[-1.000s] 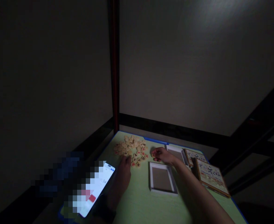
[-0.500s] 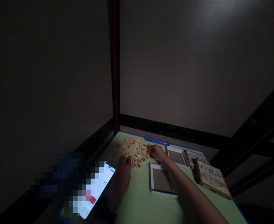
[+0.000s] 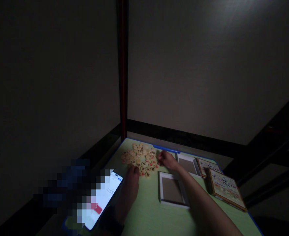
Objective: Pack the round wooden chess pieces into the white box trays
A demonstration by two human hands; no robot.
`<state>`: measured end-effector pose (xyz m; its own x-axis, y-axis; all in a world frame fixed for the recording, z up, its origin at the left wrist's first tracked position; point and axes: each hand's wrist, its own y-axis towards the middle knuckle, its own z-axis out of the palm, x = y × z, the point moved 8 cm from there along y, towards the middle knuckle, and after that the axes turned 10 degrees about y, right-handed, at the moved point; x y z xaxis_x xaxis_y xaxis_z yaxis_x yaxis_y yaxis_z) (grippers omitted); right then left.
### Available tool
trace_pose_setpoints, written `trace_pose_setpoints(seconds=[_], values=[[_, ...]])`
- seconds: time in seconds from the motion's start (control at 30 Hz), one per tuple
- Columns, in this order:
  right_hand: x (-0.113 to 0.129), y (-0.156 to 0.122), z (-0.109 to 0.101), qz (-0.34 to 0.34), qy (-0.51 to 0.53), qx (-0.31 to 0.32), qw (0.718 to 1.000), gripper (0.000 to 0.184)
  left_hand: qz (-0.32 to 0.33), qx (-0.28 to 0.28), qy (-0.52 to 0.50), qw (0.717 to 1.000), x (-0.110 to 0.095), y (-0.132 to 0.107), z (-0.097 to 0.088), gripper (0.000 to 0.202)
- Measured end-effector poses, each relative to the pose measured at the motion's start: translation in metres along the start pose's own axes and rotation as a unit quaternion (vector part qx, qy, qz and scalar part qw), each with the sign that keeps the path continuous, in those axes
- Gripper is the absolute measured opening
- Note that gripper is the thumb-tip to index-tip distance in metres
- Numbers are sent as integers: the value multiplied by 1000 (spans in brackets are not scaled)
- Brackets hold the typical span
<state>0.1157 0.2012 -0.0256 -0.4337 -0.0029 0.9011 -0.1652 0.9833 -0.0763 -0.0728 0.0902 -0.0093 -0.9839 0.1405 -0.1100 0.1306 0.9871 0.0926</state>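
A pile of round xiangqi pieces [image 3: 137, 153] lies toward the far left of a pale green bench [image 3: 144, 214] with a blue edge, most of the heaped discs showing plain faces. Along the near right side of the pile, a spread of character-side-up pieces [image 3: 147, 169] lies in a loose single layer, some marked in red and some in black. The right hand [image 3: 166, 160] reaches in from the right, its fingers bent and the fingertips just beside the right edge of this spread; whether its grip is closed on a disc cannot be told. The left hand [image 3: 132, 180] rests low at the near side of the pile, fingers curled beside the closest discs, and its grip is likewise too dark to read. A dark band [image 3: 111, 218] circles the left wrist. Left of that arm lies a smartphone [image 3: 107, 196] with a lit screen, partly hidden by a mosaic blur. Between the forearms sits the near tray [image 3: 172, 190], white-walled with a brown bottom, its right side partly covered by the right forearm. A similar far tray [image 3: 187, 165] lies beyond, to the right of the right hand. Farther right are the rear printed box [image 3: 209, 164] and the front printed box [image 3: 226, 185], which overlap in view, both bearing dark lettering.
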Motion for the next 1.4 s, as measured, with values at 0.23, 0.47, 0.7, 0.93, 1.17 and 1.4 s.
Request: trace_pose_setpoints(seconds=[0.23,0.47,0.7,0.93,1.17,1.4], values=[[-5,-8,-7,18,-21,6,1000,9,7,-31,-21,999,2,0,5,46],[0,-11,-2,11,-62,5,998,10,7,2,-26,1000,-6,-3,1,54],[12,-4,-3,-28,-174,14,984,14,-4,55,-47,997,-14,-8,-6,55],[44,1,9,-92,-299,22,950,25,6,54,-47,997,-14,-7,-2,51],[50,-4,16,-111,-317,54,940,29,7,51,-39,998,-16,-10,-6,53],[27,9,0,-98,-240,61,964,30,18,50,-48,997,-17,-9,-5,53]])
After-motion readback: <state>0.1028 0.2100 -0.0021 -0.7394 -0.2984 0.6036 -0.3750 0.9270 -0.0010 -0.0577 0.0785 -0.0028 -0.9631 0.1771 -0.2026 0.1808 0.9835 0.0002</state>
